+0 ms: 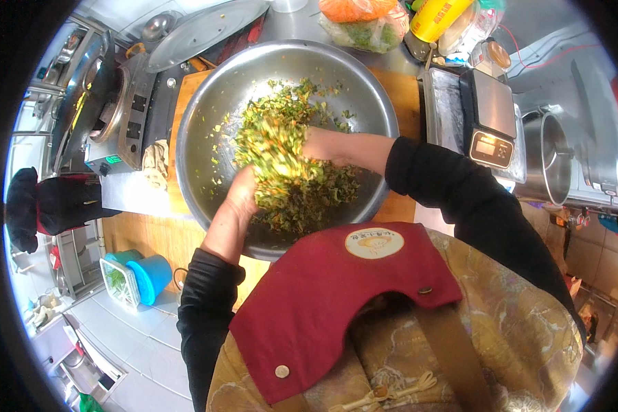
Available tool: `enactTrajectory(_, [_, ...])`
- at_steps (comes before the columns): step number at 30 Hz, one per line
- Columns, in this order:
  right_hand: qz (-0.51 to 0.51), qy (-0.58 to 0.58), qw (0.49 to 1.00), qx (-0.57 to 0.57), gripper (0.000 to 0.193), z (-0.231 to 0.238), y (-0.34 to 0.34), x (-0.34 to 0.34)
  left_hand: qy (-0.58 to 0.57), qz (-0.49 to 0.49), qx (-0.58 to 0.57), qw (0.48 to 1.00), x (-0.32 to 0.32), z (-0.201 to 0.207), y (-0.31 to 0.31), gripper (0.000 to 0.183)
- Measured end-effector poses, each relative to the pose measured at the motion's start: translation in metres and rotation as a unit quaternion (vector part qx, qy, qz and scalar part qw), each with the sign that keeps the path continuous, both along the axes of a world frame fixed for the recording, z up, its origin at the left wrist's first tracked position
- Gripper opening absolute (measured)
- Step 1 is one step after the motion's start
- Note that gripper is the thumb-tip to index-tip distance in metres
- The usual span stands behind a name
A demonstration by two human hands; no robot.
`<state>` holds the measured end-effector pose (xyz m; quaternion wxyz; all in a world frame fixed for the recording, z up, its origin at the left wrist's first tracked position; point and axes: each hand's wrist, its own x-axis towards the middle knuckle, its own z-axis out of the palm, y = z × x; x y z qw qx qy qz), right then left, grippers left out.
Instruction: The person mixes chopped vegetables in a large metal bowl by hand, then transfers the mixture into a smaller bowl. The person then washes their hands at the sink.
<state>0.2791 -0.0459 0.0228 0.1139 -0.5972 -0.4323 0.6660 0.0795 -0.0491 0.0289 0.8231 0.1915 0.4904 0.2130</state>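
A wide steel bowl (209, 147) holds a heap of finely chopped vegetables (309, 206), green with orange and pale bits. My left hand (243, 191) is sunk into the heap's left side, its fingers covered by the mix. From the right, my right hand (317, 145) reaches in with its fingers buried too. Between the two hands a raised clump of the mix is smeared by motion, and both hands hold it. Darker chopped pieces lie in the bowl closer to me. Small scraps cling to the bowl's inner wall.
Under the bowl is a wooden board (402, 96). A kitchen scale (491, 113) and a steel pot (548, 158) stand at right. Bagged vegetables (364, 27) and a yellow container (439, 17) sit behind. At left are a cooker (122, 117) and a crumpled cloth (155, 165).
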Motion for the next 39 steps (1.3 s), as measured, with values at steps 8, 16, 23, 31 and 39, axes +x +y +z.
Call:
enactTrajectory(8, [0.019, -0.052, 0.996, -0.063, 0.082, 0.051, 0.0, 0.018, 0.18, -0.156, 0.075, 0.968, -0.015, 0.039, 0.018, 0.046])
enactTrajectory(16, [0.162, -0.002, 0.982, -0.097, 0.047, -0.013, -0.054, 0.005, 0.155, -0.194, 0.066, 0.966, 0.002, 0.006, -0.051, 0.042])
enactTrajectory(23, [0.202, -0.062, 0.968, 0.137, 0.012, -0.012, -0.005, 0.012, 0.283, -0.103, 0.117, 0.946, -0.017, 0.035, 0.004, 0.071])
enactTrajectory(31, [0.163, -0.138, 0.976, 0.052, 0.082, 0.013, 0.042, 0.018, 0.308, -0.146, 0.238, 0.909, -0.005, 0.023, 0.046, 0.062])
enactTrajectory(39, [0.112, -0.11, 0.987, 0.039, 0.065, 0.004, 0.037, 0.013, 0.194, -0.086, 0.067, 0.975, 0.004, -0.003, 0.045, 0.035])
